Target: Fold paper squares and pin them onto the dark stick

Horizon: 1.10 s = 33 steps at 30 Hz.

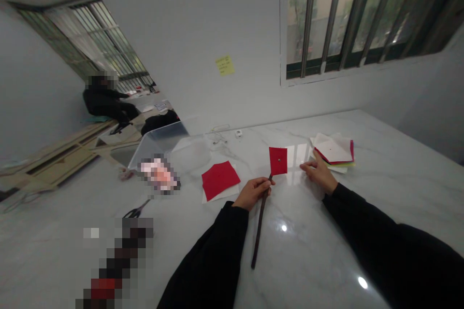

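My left hand (253,192) is closed around a thin dark stick (258,231), near its upper end. A small red square (278,160) with a tiny light-coloured dot at its middle sits at the top of the stick. My right hand (321,172) has its fingers stretched out and apart, with nothing seen between them. One finger reaches the left edge of a stack of coloured and white sheets (331,148); whether it touches the stack I cannot tell. To the left of my left hand, a larger red sheet (220,178) lies over a white one.
Scissors (136,211) lie at left, near blurred-out items. Behind them stands a clear plastic bin (163,137). A small white object (238,133) and thin cord rest by the wall, below a yellow sticky note (225,65). A person in dark clothes (105,101) sits far left.
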Each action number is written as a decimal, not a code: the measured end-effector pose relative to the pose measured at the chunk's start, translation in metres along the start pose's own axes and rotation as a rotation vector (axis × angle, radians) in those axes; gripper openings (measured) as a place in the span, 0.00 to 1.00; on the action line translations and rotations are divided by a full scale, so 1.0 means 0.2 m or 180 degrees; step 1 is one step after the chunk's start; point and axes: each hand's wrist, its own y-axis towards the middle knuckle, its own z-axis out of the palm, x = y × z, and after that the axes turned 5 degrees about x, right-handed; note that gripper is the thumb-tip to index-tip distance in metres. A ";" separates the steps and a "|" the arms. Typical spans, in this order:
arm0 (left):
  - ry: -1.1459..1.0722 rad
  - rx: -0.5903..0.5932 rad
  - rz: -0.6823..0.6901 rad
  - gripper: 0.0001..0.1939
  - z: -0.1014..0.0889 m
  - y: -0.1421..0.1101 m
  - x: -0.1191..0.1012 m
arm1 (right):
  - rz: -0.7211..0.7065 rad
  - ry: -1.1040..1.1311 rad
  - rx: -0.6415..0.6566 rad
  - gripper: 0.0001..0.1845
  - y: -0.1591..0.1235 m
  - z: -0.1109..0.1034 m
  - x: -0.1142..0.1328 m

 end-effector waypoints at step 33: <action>0.0108 0.0197 -0.0168 0.22 0.02 -0.03 -0.06 | -0.0958 0.0110 -0.1796 0.44 0.05 0.02 -0.03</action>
